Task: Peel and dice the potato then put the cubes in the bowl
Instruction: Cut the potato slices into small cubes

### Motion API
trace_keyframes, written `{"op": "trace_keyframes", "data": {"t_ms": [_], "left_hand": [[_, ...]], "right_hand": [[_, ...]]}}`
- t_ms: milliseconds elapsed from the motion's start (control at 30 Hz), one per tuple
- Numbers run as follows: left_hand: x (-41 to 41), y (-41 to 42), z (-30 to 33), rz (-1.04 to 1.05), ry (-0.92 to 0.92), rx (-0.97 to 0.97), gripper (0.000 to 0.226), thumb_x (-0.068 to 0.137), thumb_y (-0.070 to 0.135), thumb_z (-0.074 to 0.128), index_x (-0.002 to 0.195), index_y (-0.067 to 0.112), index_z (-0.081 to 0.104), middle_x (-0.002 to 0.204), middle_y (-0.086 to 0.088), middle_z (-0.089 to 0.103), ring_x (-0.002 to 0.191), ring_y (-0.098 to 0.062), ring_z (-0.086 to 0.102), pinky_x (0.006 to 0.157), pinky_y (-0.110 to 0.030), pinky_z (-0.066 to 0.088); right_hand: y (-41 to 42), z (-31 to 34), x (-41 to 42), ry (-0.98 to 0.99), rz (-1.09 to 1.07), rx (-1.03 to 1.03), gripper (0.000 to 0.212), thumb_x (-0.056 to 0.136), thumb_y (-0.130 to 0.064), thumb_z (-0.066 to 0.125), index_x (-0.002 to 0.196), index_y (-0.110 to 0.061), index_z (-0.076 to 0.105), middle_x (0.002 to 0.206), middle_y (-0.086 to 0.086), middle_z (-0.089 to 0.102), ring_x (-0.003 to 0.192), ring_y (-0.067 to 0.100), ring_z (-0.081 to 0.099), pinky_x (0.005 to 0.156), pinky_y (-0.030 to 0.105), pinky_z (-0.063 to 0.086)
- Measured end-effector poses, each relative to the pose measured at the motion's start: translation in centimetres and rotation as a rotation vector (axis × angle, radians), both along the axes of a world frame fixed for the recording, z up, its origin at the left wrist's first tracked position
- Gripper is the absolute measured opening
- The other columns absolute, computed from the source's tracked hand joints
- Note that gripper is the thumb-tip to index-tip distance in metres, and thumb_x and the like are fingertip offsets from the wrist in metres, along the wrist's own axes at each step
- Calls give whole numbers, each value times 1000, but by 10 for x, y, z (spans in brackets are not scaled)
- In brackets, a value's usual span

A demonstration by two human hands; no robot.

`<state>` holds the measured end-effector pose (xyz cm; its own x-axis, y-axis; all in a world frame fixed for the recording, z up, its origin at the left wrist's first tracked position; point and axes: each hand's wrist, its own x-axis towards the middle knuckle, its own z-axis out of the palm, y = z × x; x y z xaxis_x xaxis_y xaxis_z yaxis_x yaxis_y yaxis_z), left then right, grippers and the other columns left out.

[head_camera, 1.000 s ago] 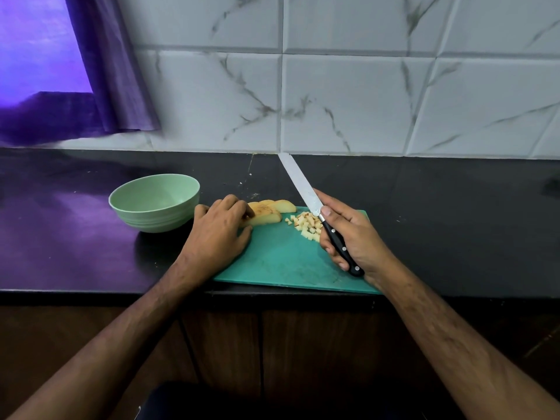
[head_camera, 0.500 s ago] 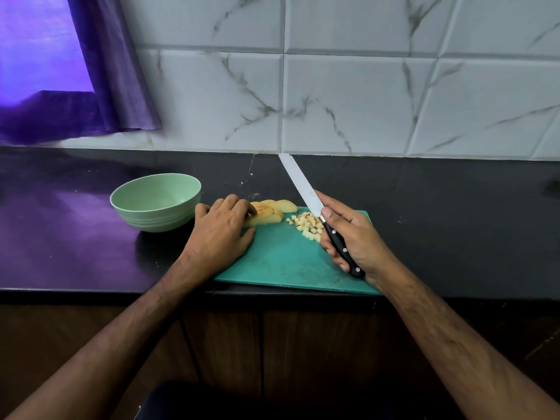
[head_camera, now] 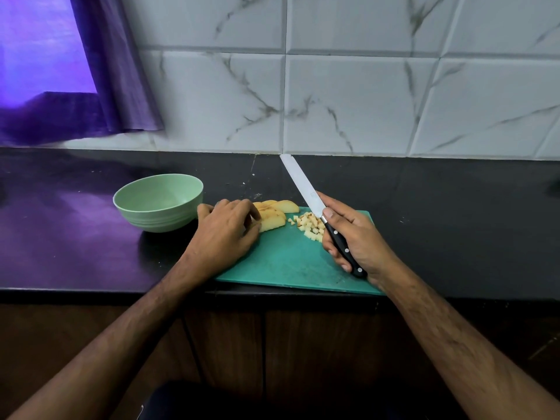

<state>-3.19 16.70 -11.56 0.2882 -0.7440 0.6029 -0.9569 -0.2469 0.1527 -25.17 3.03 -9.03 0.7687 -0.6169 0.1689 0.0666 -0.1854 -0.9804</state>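
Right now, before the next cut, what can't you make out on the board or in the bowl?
All in the head view:
- Left ends of the potato slices: the left hand covers them.
- Left fingertips: curled under the hand, so the hold is unclear.
- Bowl floor: the near wall cuts it off; no cubes show.
- Potato cubes: some behind the right hand and knife; too small to count.

Left hand [head_camera: 225, 230]: palm down, fingers curled, tips resting on the potato slices [head_camera: 272, 214].
Right hand [head_camera: 353, 237]: wrapped around the knife [head_camera: 318, 213] handle, blade pointing up and away.
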Motion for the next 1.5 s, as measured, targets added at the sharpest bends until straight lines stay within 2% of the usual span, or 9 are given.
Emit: {"op": "trace_keyframes", "data": {"t_ms": [100,200,367,467,633,867,1100,1333,1500], "left_hand": [[-1,2,3,-210,225,45,24,99,29,60,122,30,53,81,13,64,82,-5,59,87,-36,31],[3,2,4,-281,296,25,19,103,21,53,119,29,59,73,11,66,74,-9,59,82,-33,37],[8,0,-1,-165,80,112,39,92,18,54,122,41,60,106,20,55,104,-3,52,85,-41,35],[9,-1,-3,-167,91,138,29,89,30,62,114,44,64,110,22,54,103,0,54,85,-40,33],[6,0,-1,-297,68,92,15,87,46,71,99,40,65,101,23,54,93,5,53,78,-34,24],[5,-4,-3,-221,44,129,48,83,76,44,111,40,62,108,27,52,109,-1,54,84,-33,25],[4,-1,0,-260,-22,99,36,87,65,56,107,36,65,105,22,59,106,-2,56,82,-33,25],[0,1,1,-243,-56,74,32,87,61,61,100,32,69,105,19,63,104,-5,59,83,-34,30],[0,1,2,-240,-73,82,35,87,62,58,100,32,70,107,17,64,104,-7,61,83,-34,31]], "right_hand": [[0,0,-1,3,-2,-2,40,109,-24,46,145,-39,53,56,9,52,35,17,35,36,24,33],[1,1,-1,9,-7,-6,40,109,-25,46,146,-39,52,57,8,52,36,16,36,36,23,33],[3,3,-1,39,-8,-40,39,109,-27,46,145,-42,53,58,9,53,36,17,37,38,24,34],[6,6,0,97,-3,-75,39,109,-29,45,145,-45,52,58,9,54,38,18,38,39,24,34],[9,21,-14,387,58,-284,42,111,-32,40,149,-51,42,55,2,56,35,16,43,38,23,35],[31,38,-35,880,-16,-802,44,109,-43,33,152,-53,31,70,-13,53,39,5,57,69,34,61],[47,34,-26,870,83,-756,48,110,-39,35,157,-46,27,67,-7,60,38,4,55,52,22,55],[57,51,-27,876,40,-875,47,110,-42,32,155,-54,23,71,-15,46,39,3,55,66,31,60],[61,52,-25,936,53,-940,48,110,-44,30,154,-59,17,87,-11,53,60,5,50,72,34,58]]}}
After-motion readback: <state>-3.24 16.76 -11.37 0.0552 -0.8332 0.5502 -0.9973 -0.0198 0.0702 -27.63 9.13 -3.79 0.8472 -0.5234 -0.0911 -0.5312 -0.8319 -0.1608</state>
